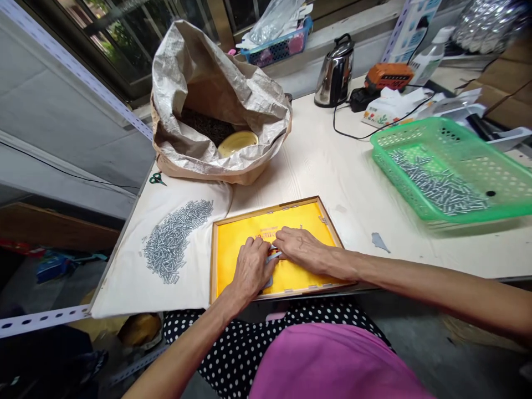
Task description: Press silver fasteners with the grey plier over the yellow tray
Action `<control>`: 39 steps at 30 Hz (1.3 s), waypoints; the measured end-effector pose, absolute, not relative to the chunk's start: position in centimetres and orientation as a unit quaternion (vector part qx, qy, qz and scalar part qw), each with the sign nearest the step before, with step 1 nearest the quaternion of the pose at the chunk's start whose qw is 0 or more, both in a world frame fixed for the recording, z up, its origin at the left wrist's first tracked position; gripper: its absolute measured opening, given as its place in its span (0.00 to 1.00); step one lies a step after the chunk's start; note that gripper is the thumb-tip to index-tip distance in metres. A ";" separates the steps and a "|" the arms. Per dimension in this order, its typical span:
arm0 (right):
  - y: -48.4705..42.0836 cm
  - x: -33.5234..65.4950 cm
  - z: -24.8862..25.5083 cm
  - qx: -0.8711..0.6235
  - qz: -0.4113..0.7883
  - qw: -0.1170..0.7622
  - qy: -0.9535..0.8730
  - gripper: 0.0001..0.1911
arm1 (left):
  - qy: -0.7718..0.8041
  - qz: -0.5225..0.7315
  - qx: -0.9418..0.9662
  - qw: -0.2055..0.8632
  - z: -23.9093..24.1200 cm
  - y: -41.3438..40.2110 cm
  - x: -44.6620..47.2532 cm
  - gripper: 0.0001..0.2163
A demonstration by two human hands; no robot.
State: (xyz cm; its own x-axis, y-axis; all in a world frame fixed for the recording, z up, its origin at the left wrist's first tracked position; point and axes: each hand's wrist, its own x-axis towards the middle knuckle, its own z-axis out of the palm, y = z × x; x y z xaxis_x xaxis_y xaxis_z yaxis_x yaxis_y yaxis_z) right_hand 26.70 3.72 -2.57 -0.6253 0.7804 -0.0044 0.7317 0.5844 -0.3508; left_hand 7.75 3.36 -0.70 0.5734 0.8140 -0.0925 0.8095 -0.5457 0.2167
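A shallow wooden-framed tray (213,260) with a yellow bottom lies at the table's near edge. Both my hands rest inside it, close together. My left hand (251,268) is curled, its fingers pressed on a small grey piece (272,257) on the yellow surface. My right hand (300,248) lies palm down beside it, fingertips pinched at the same grey piece. A few small metal screws (291,228) lie loose in the tray near my fingers. What the grey piece is I cannot make out.
A pile of small metal screws (174,241) lies on white cloth left of the tray. A green plastic basket (449,172) holds several more screws at right. Behind stand an open paper sack (216,100) with a yellow bowl (238,142), small scissors (157,178), a kettle (336,72) and its cord.
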 end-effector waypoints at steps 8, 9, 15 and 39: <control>3.6 26.9 -3.3 -0.436 0.176 0.106 -0.876 0.09 | 0.464 0.030 0.877 0.120 -1.2 3.2 7.6 0.08; 3.9 27.2 -3.0 -0.429 0.169 0.108 -0.881 0.13 | 0.469 0.045 0.876 0.107 -1.3 3.0 7.5 0.11; 6.8 28.8 -2.0 -0.396 0.157 0.082 -0.901 0.13 | 0.449 0.094 0.886 0.062 -2.1 0.0 8.3 0.10; 1.6 26.2 -2.5 -0.411 0.252 0.007 -0.876 0.11 | 0.688 -0.107 0.642 0.321 1.4 3.0 3.1 0.13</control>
State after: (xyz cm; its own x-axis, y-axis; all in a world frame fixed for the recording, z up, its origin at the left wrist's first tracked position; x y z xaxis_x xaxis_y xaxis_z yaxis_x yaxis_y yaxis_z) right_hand 26.17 1.58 -2.50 -0.6628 0.7229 -0.1951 0.7160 0.5356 -0.4478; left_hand 3.06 2.96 1.44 0.0290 0.8146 -0.5793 0.9523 0.1537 0.2638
